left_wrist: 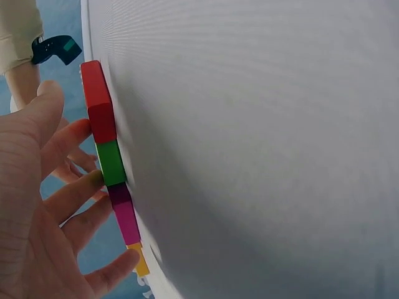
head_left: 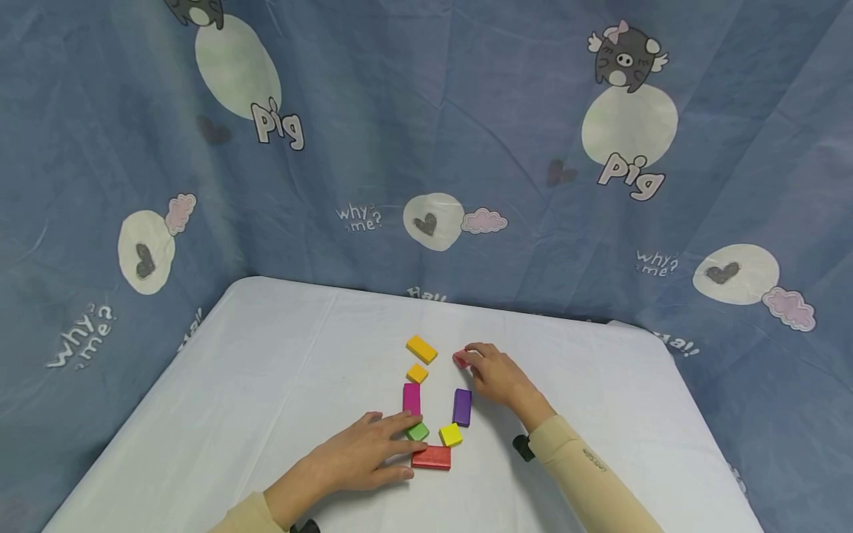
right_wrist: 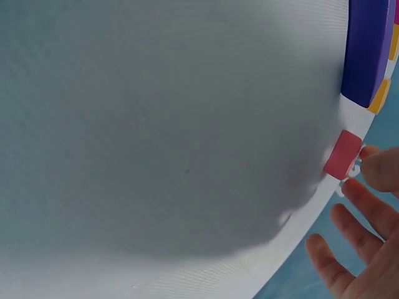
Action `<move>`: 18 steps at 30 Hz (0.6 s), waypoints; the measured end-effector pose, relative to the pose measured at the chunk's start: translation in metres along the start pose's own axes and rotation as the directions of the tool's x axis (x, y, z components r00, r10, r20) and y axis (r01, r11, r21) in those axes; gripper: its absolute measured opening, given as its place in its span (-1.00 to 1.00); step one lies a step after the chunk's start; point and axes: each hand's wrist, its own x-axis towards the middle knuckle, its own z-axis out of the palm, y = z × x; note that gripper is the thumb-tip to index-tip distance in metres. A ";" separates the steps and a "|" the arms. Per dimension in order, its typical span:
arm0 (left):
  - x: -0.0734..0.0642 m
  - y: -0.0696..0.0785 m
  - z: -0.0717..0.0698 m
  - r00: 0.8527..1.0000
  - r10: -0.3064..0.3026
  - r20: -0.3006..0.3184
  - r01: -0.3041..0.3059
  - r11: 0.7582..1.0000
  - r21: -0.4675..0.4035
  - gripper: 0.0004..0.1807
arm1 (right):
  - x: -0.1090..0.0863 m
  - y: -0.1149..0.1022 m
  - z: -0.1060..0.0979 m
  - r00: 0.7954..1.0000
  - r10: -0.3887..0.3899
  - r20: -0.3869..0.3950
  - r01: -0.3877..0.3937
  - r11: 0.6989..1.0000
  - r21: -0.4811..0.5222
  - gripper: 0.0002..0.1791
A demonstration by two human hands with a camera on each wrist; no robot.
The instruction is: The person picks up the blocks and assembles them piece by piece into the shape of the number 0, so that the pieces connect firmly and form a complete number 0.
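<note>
My right hand [head_left: 496, 374] is at the far end of the block layout, thumb and index finger at opposite ends of a small pinkish-red block [right_wrist: 343, 154], pinching it low at the white table. Its other fingers are loosely spread. My left hand [head_left: 356, 455] lies along the near left side with fingers extended and spread. Its fingertips touch a long red block [head_left: 432, 458], a small green block [head_left: 418, 431] and the near end of a magenta block [head_left: 412, 398], which stand in a row in the left wrist view.
Beyond the magenta block lie a small orange block [head_left: 417, 373] and a longer orange block [head_left: 422, 349]. A purple block [head_left: 462, 407] and a yellow block [head_left: 450, 434] form the right side. A blue patterned curtain [head_left: 373, 148] hangs behind the white-covered table [head_left: 280, 370].
</note>
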 end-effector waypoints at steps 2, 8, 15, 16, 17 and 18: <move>0.000 0.000 0.000 1.000 0.000 -0.002 0.000 1.000 0.000 -0.48 | -0.001 0.000 0.001 1.000 -0.001 0.003 0.001 1.000 -0.009 -0.53; 0.000 0.000 0.000 1.000 0.000 0.001 0.000 1.000 0.002 -0.49 | -0.001 0.001 0.002 1.000 -0.012 -0.005 0.011 1.000 -0.020 -0.53; 0.000 0.000 0.001 1.000 0.005 -0.002 -0.005 1.000 0.004 -0.48 | -0.002 0.000 0.001 1.000 -0.016 -0.009 0.017 1.000 0.009 -0.54; 0.000 0.000 0.001 1.000 0.006 -0.003 -0.005 1.000 0.005 -0.48 | -0.002 0.001 0.001 1.000 -0.017 -0.008 0.017 1.000 0.009 -0.54; 0.000 -0.001 0.001 1.000 0.006 -0.004 -0.006 1.000 0.007 -0.48 | -0.002 0.001 0.001 1.000 -0.020 -0.010 0.020 1.000 0.009 -0.54; 0.000 -0.001 0.001 1.000 0.007 -0.005 -0.007 1.000 0.009 -0.48 | -0.002 0.001 0.001 1.000 -0.022 -0.011 0.022 1.000 0.008 -0.54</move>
